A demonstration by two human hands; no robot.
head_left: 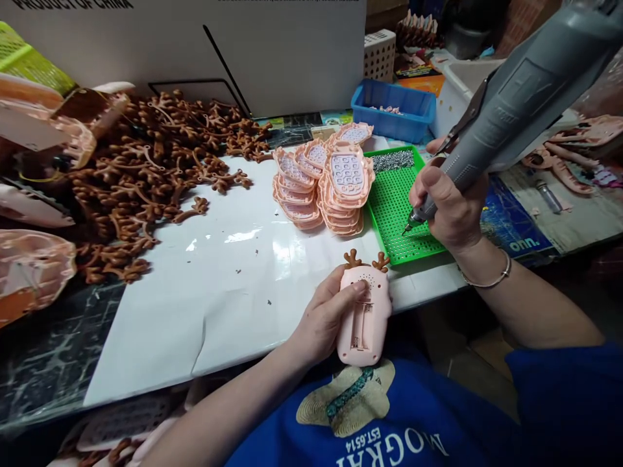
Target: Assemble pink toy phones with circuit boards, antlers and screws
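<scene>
My left hand (324, 316) grips a pink toy phone shell (364, 319) with two brown antlers on top, its back side and open battery slot facing up, at the table's front edge. My right hand (450, 201) is wrapped round a grey electric screwdriver (516, 104). The driver's tip rests over the green screw tray (395, 214), which holds rows of small screws and a pile of screws at its far end. A stack of pink keypad fronts (324, 181) lies just left of the tray.
A large heap of brown antler pieces (146, 168) covers the table's left side. A white sheet (233, 272) covers the work surface. A blue bin (393, 107) and a white cardboard box (272, 52) stand behind. More pink shells (29, 272) lie at far left.
</scene>
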